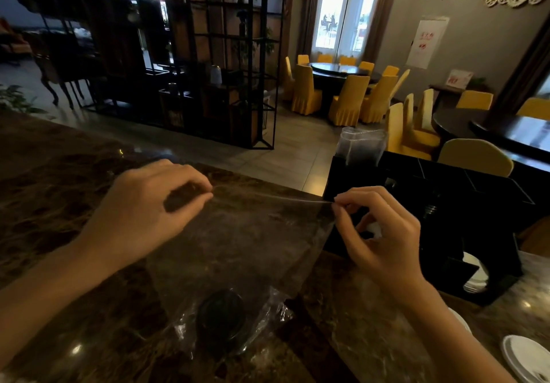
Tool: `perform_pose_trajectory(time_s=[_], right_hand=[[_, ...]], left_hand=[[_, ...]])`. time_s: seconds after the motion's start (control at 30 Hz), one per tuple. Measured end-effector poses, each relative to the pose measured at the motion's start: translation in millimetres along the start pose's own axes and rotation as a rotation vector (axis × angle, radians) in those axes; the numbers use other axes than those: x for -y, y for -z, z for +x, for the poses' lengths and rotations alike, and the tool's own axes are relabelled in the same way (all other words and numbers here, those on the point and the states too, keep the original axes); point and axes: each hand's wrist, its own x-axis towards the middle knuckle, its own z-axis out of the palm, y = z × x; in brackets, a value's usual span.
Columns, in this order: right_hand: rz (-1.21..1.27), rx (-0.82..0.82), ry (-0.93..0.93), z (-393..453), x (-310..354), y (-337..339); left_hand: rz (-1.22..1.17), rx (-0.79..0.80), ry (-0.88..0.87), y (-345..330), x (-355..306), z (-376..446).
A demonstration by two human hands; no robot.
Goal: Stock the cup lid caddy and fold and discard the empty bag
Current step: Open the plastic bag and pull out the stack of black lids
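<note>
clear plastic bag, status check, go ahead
Left hand and right hand pinch clear plastic bag mouth. Black round lids inside. Black caddy right.

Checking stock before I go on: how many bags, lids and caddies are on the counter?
Clear bag: 1
Black lid inside the bag: 1 visible; more beneath cannot be told
Black caddy: 1
Total: 3

Yellow-covered chairs around dark tables
</note>
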Motion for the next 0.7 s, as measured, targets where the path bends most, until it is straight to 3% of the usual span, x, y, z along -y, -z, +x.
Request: perform_pose_trajectory(time_s=[0.33, 0.43, 0.57, 0.7], right_hand=[[0.060, 0.023, -0.154, 23.8, 3.5, 21.2], [0.002, 0.031, -0.187, 23.8, 3.4, 23.3], [-0.110, 0.025, -0.056, 22.6, 7.2, 24.0], [-0.217, 0.039, 0.150, 26.1, 15.7, 18.0]], left_hand=[[-0.391, -0.008, 0.267, 10.6, 27.7, 15.5], [-0.338, -0.036, 0.282, 4.5, 29.2, 16.4], [-0.015, -0.127, 0.037, -1.6, 11.3, 12.8], [0.089, -0.101, -0.201, -3.9, -10.8, 12.2]])
